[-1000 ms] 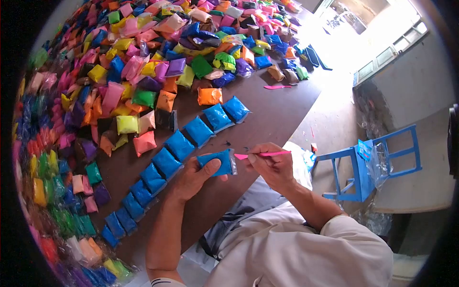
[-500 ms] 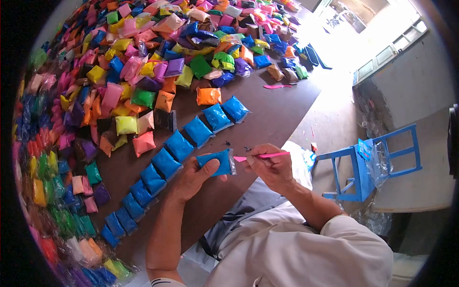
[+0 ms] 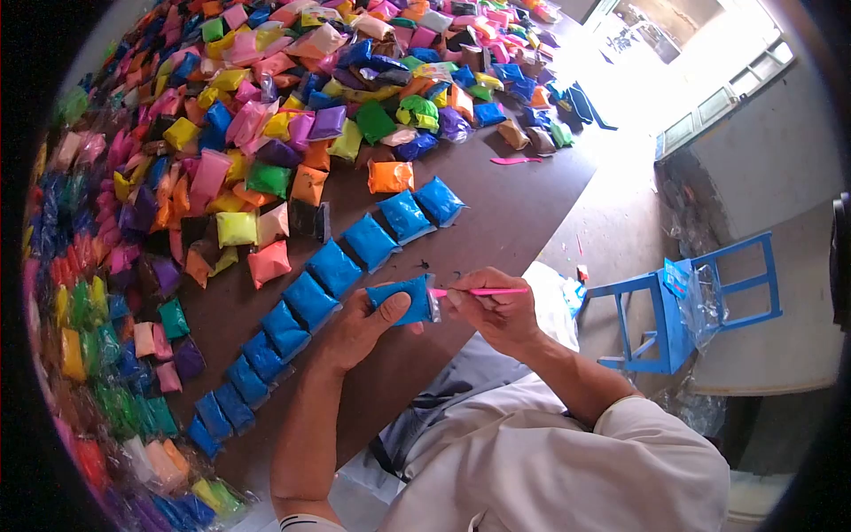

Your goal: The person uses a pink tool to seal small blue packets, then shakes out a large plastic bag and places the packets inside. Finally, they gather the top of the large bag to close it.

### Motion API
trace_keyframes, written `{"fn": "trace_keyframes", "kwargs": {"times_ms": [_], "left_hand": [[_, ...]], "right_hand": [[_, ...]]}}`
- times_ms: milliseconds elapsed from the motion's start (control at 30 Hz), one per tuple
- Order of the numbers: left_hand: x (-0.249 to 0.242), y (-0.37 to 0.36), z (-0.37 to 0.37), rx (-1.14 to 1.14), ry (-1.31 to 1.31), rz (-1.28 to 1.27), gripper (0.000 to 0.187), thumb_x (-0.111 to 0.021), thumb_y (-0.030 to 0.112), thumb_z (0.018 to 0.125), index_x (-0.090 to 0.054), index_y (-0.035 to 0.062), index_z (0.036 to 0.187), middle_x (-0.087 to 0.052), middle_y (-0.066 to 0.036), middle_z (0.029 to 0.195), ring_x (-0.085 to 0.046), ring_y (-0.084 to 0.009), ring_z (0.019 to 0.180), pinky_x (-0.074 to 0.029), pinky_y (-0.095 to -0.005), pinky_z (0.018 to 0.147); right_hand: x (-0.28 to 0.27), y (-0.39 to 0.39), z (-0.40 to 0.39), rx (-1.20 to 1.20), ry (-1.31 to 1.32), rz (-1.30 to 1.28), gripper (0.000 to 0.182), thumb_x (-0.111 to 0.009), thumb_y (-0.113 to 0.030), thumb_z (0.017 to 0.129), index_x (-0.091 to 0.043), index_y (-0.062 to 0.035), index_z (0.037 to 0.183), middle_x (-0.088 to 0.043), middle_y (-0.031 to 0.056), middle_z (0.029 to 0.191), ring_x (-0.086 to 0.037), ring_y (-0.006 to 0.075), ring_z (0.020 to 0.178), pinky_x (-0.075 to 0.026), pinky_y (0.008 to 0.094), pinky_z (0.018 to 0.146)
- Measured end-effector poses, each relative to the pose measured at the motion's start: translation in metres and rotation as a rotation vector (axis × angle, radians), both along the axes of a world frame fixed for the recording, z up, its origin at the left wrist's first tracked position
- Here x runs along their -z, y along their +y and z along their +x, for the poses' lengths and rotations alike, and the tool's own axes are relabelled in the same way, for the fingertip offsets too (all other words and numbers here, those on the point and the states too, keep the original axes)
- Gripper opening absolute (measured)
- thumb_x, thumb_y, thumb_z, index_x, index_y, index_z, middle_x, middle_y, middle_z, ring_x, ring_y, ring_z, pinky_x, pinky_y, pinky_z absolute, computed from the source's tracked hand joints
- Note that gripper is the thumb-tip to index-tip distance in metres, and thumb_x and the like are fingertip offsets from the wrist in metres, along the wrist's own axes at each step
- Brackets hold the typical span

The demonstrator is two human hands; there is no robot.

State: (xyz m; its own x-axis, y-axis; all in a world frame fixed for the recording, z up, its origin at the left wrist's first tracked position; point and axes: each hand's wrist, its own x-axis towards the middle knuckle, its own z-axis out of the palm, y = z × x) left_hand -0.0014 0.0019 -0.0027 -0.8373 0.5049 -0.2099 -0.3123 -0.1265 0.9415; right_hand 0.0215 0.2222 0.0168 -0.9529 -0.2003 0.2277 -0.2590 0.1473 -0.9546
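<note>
My left hand (image 3: 368,328) is closed on a blue packet (image 3: 399,301) in a clear plastic bag, its thumb pressed on top. The bag's clear end points right. My right hand (image 3: 496,309) pinches a thin pink plastic tool (image 3: 492,292) between thumb and fingers. The tool's tip reaches the clear end of the bag. Alongside my left hand, a slanting row of blue packets (image 3: 310,300) lies on the brown table (image 3: 505,208).
A big heap of colourful packets (image 3: 266,133) covers the table's far and left parts. An orange packet (image 3: 390,177) lies above the row. Another pink tool (image 3: 516,160) rests near the table's right edge. A blue chair (image 3: 660,324) with plastic bags stands on the right.
My right hand has shifted slightly left, bringing the pink tool's tip onto the clear end of the bag. The left hand still holds the blue packet in nearly the same place.
</note>
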Motion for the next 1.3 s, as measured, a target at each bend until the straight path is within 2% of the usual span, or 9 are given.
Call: {"fn": "trace_keyframes", "kwargs": {"times_ms": [167,500,600,700,800,1000,1100,1200,1300], "left_hand": [[-0.003,0.001,0.001,0.001,-0.038,-0.024,0.039,-0.059,0.043,0.091,-0.068,0.0055,0.096,-0.068,-0.002,0.082,-0.06,-0.0101,0.081,-0.046,-0.0278,0.08],[-0.009,0.0,0.001,-0.001,-0.01,-0.039,0.043,-0.057,0.046,0.091,-0.068,0.0046,0.095,-0.068,-0.003,0.082,-0.06,-0.0113,0.083,-0.046,-0.0285,0.081],[-0.004,0.001,0.001,-0.004,0.001,-0.028,0.044,-0.056,0.047,0.091,-0.068,0.0046,0.097,-0.068,-0.003,0.082,-0.06,-0.0117,0.083,-0.046,-0.0288,0.082],[-0.002,0.002,0.001,-0.016,0.001,-0.018,0.046,-0.056,0.048,0.091,-0.067,0.0047,0.099,-0.068,-0.003,0.082,-0.06,-0.012,0.084,-0.046,-0.0291,0.082],[-0.006,0.002,0.002,-0.026,-0.004,-0.02,0.046,-0.056,0.049,0.091,-0.067,0.0047,0.1,-0.068,-0.004,0.082,-0.06,-0.0122,0.083,-0.046,-0.0292,0.082],[-0.001,0.001,0.002,-0.043,-0.018,-0.044,0.043,-0.055,0.046,0.092,-0.067,0.0052,0.096,-0.068,-0.003,0.082,-0.06,-0.012,0.083,-0.046,-0.0288,0.081],[-0.009,0.002,0.002,-0.045,-0.029,-0.031,0.041,-0.055,0.045,0.093,-0.067,0.006,0.093,-0.068,-0.003,0.081,-0.059,-0.0112,0.082,-0.046,-0.0283,0.081],[-0.007,0.003,0.003,-0.071,-0.026,-0.011,0.039,-0.054,0.043,0.093,-0.066,0.0069,0.091,-0.067,-0.002,0.081,-0.058,-0.01,0.082,-0.045,-0.0274,0.079],[-0.002,0.003,0.003,-0.074,-0.063,-0.006,0.038,-0.054,0.043,0.094,-0.066,0.0076,0.09,-0.067,-0.001,0.08,-0.057,-0.009,0.08,-0.045,-0.0262,0.077]], "right_hand": [[0.0,-0.003,0.0,0.064,0.015,-0.05,0.008,-0.065,-0.006,0.087,-0.061,-0.0019,0.092,-0.065,0.0063,0.08,-0.061,0.0106,0.069,-0.047,0.0239,0.057],[-0.011,0.003,0.004,0.047,0.029,0.066,0.005,-0.062,-0.001,0.088,-0.059,0.0016,0.09,-0.065,0.0078,0.081,-0.066,0.0109,0.072,-0.056,0.0228,0.061],[-0.006,0.001,0.004,0.076,0.044,0.004,0.005,-0.063,-0.005,0.088,-0.06,-0.0011,0.09,-0.064,0.0066,0.076,-0.062,0.0106,0.066,-0.048,0.023,0.054],[-0.004,0.0,0.004,0.076,0.041,-0.007,0.006,-0.063,-0.005,0.088,-0.06,-0.0009,0.091,-0.065,0.0072,0.076,-0.063,0.0109,0.067,-0.049,0.0236,0.054],[-0.005,0.0,0.004,0.058,0.047,0.009,0.006,-0.062,-0.005,0.089,-0.06,-0.0002,0.092,-0.065,0.007,0.077,-0.063,0.011,0.068,-0.05,0.0232,0.056],[-0.013,-0.005,0.007,0.109,-0.085,-0.257,0.009,-0.057,-0.007,0.093,-0.058,0.0014,0.097,-0.064,0.0073,0.081,-0.064,0.011,0.073,-0.053,0.0228,0.061],[-0.01,-0.002,0.006,0.084,-0.096,-0.163,0.01,-0.056,-0.007,0.093,-0.058,0.0017,0.097,-0.064,0.0078,0.083,-0.063,0.0106,0.074,-0.053,0.0231,0.062],[-0.006,0.003,0.005,0.025,-0.084,-0.12,0.012,-0.056,-0.007,0.093,-0.056,0.0029,0.1,-0.064,0.0107,0.087,-0.067,0.0162,0.081,-0.058,0.0286,0.07],[-0.004,0.002,0.004,0.036,-0.074,-0.115,0.012,-0.057,-0.007,0.093,-0.056,0.003,0.099,-0.064,0.0107,0.087,-0.067,0.0155,0.08,-0.058,0.0276,0.068]]}}
